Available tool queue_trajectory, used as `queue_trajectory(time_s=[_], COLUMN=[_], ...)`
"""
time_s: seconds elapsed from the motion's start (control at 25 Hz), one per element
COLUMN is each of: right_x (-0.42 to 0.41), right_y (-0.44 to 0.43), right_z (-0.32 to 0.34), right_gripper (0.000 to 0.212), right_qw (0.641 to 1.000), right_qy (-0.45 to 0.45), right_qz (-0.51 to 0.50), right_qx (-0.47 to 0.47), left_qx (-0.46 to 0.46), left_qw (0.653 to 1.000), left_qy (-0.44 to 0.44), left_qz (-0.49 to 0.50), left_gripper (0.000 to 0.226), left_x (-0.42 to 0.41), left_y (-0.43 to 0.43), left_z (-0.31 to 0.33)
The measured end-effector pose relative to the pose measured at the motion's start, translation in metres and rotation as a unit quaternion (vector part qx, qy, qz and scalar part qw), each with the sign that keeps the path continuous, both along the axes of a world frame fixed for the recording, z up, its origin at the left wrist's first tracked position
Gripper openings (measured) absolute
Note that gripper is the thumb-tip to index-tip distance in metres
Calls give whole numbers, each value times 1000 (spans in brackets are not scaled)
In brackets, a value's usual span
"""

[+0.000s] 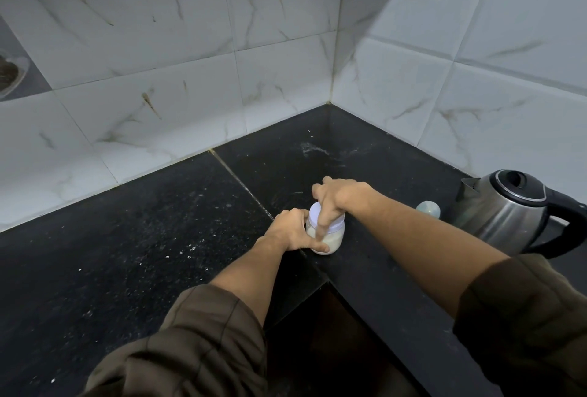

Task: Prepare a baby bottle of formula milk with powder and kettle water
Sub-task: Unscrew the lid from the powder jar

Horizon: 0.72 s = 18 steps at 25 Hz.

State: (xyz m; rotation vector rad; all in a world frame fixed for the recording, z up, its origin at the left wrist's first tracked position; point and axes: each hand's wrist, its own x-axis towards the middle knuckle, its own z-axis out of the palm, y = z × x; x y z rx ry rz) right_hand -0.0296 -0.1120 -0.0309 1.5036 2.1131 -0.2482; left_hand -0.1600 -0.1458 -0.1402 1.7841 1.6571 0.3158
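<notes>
While the powder jar point(333, 239) is gripped round its body by the left hand point(289, 229) at the countertop's point(127, 253) inner front corner, its lid point(314, 215) is grasped from above by the right hand point(341, 196). Opening seems underway. Scooping and pouring from the kettle point(505, 209) at the right edge are judged outstanding.

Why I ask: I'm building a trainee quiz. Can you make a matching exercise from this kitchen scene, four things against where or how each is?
1 small clear jar of white powder
2 steel kettle with black handle
3 pale rounded baby bottle
4 right hand

A grips the white lid
B farthest right on the black counter
C between jar and kettle
D body held by the left hand

Pairs: 1-D, 2-B, 3-C, 4-A
</notes>
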Motion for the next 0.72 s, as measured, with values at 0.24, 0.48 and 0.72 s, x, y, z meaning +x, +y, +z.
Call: queue_trajectory(time_s=[0.24, 0.48, 0.72], right_x=[-1, 10, 17], right_y=[2, 28, 58], right_z=[1, 14, -9], right_gripper=[51, 87, 39], right_qw=[998, 985, 938], right_qy=[40, 161, 315], right_qz=[-2, 50, -97], right_qx=[41, 24, 105], left_qx=[3, 9, -14], left_qw=[1000, 1000, 1000], left_qy=[-5, -6, -17], left_qz=[-1, -10, -15], left_gripper=[53, 70, 110], left_x=[0, -1, -7], left_y=[-1, 1, -1], left_z=[0, -2, -5])
